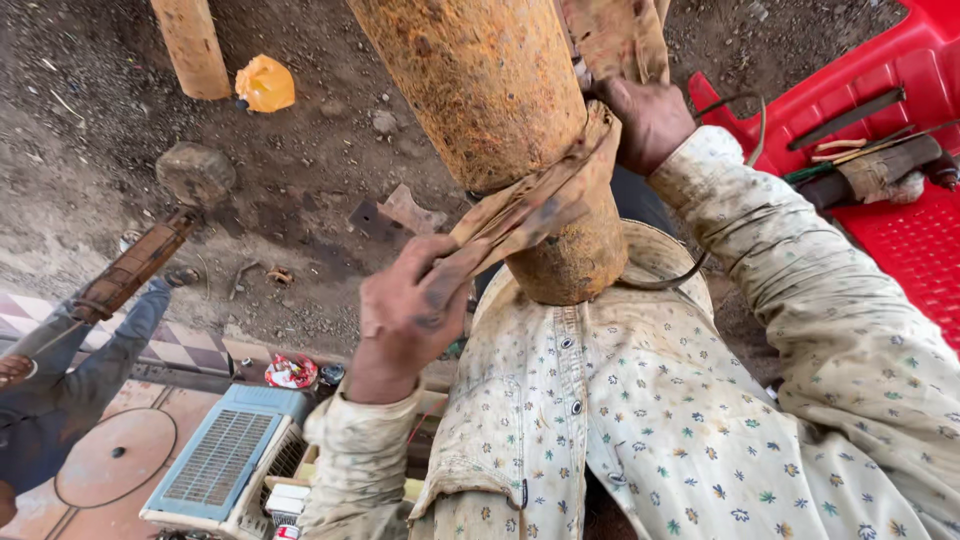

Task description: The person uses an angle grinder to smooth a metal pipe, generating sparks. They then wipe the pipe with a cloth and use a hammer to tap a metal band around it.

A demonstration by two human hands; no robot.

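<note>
Left hand fingers clenched on lower end of dirty cloth strip; right hand grips upper end. Strip looped round rusty pipe, pulled taut. Looks like mid-scrub of rust; keeping tension matters. Red tool tray at right.

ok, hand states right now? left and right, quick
Left hand: closed on the near end of the stained tan cloth strip.
Right hand: closed on the strip's far end, against the rusty orange metal cylinder.
</note>
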